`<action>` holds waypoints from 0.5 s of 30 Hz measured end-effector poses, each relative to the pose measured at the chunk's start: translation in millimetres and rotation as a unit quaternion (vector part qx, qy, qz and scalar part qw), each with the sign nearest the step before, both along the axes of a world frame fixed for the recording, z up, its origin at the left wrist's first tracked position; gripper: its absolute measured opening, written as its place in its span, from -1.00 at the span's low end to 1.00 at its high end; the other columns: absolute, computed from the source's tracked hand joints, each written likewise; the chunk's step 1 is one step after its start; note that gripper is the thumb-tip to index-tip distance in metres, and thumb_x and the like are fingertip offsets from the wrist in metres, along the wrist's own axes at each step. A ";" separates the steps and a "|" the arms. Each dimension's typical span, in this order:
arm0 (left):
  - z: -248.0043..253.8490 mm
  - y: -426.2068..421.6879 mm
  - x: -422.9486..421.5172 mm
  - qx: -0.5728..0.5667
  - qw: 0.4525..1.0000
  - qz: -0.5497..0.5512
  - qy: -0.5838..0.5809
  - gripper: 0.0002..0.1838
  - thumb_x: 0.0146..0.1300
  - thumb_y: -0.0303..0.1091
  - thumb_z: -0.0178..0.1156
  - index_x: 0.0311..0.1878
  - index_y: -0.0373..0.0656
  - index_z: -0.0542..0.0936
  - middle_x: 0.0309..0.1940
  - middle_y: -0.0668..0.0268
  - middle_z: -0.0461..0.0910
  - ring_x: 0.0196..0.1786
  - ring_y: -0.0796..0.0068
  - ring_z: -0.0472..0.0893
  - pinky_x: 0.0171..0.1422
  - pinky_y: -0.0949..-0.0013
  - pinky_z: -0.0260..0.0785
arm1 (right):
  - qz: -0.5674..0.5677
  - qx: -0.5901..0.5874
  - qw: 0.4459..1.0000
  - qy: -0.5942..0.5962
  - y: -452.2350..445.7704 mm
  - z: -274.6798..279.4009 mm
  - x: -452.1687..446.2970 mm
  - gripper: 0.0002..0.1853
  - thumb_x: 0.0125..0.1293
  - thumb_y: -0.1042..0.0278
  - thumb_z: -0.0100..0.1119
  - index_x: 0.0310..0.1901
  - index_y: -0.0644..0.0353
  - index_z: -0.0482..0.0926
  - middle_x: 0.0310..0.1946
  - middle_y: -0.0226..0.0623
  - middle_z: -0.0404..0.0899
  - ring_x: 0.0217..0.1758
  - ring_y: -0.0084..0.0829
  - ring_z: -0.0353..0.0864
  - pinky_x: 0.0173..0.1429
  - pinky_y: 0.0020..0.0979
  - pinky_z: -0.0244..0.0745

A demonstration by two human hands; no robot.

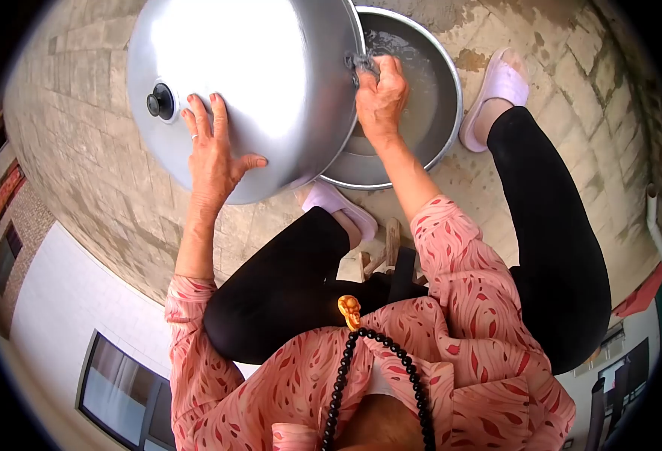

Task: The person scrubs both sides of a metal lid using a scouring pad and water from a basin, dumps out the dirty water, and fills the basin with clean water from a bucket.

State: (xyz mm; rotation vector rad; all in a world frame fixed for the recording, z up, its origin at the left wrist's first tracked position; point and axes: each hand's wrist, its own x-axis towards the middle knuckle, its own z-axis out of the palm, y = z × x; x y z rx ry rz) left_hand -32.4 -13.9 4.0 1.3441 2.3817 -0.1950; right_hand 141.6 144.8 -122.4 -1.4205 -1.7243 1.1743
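Observation:
A large silver pot lid (271, 98) with a black knob (161, 101) is held tilted up over the ground. My left hand (214, 150) lies spread on its domed outer face, close to the knob. At the lid's right rim my right hand (382, 96) pinches a grey steel wool scrubber (359, 63) and presses it to the edge. Behind and to the right of the lid stands a wide metal basin (457, 98) with cloudy water (421, 90) in it. Part of the basin is hidden by the lid.
Paving stones (83, 150) cover the ground, with wet patches near the basin. My feet in pale purple slippers (505, 81) rest on either side of the basin's near edge. A wooden stool leg (392, 242) shows between my legs. A white wall with a window (120, 387) stands at lower left.

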 end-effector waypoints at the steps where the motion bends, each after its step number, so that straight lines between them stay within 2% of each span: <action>1: -0.2 -1.0 0.3 -0.005 1.000 0.000 0.000 0.39 -0.45 0.05 0.55 0.50 -0.08 -0.04 0.49 -0.19 -0.25 0.47 -0.39 -0.07 0.17 -0.12 0.43 | 0.007 0.032 0.999 -0.026 26.3 -3.4 -16.1 -0.81 0.02 0.61 0.18 -0.27 0.25 0.50 -0.30 -0.11 0.52 -0.24 0.06 0.55 -0.19 -0.06 0.42; 5: 5.1 4.5 0.3 -0.028 1.000 0.010 0.002 0.40 -0.46 0.05 0.55 0.51 -0.07 -0.05 0.50 -0.18 -0.25 0.48 -0.37 -0.08 0.17 -0.11 0.43 | 0.030 0.089 0.994 -0.052 56.6 -6.1 -37.0 -0.80 0.03 0.56 0.21 -0.25 0.23 0.50 -0.29 -0.11 0.51 -0.24 0.06 0.54 -0.23 -0.03 0.41; 8: 4.9 6.0 3.7 -0.025 1.000 0.017 0.001 0.40 -0.46 0.04 0.55 0.51 -0.08 -0.05 0.49 -0.19 -0.25 0.47 -0.37 -0.06 0.15 -0.09 0.46 | 0.012 0.021 1.000 -0.002 -1.2 -3.9 0.2 -0.79 0.07 0.57 0.24 -0.23 0.24 0.49 -0.29 -0.11 0.51 -0.23 0.02 0.55 -0.21 -0.07 0.41; 11: 5.8 5.7 3.1 -0.025 1.000 0.018 0.006 0.39 -0.46 0.04 0.55 0.50 -0.09 -0.03 0.48 -0.21 -0.24 0.47 -0.38 -0.05 0.12 -0.07 0.48 | 0.008 -0.012 1.000 0.005 -4.3 15.0 -9.6 -0.80 0.08 0.60 0.22 -0.24 0.28 0.47 -0.29 -0.08 0.51 -0.23 0.00 0.55 -0.18 -0.11 0.42; 13: 7.5 9.3 3.3 -0.032 0.999 0.022 0.011 0.38 -0.47 0.00 0.57 0.49 -0.09 -0.01 0.48 -0.24 -0.24 0.46 -0.41 -0.04 0.11 -0.05 0.50 | 0.036 0.059 0.996 0.062 -6.9 47.9 -27.2 -0.75 0.01 0.69 0.21 -0.23 0.29 0.48 -0.29 -0.09 0.49 -0.22 -0.03 0.55 -0.14 -0.16 0.45; 15: 9.5 10.0 4.4 -0.030 0.999 0.026 0.006 0.37 -0.47 -0.03 0.58 0.49 -0.10 0.01 0.47 -0.24 -0.23 0.45 -0.41 -0.03 0.12 -0.05 0.50 | 0.067 0.100 0.989 0.090 -2.7 49.9 -34.6 -0.68 -0.07 0.76 0.20 -0.22 0.27 0.50 -0.29 -0.14 0.48 -0.23 -0.06 0.56 -0.14 -0.17 0.47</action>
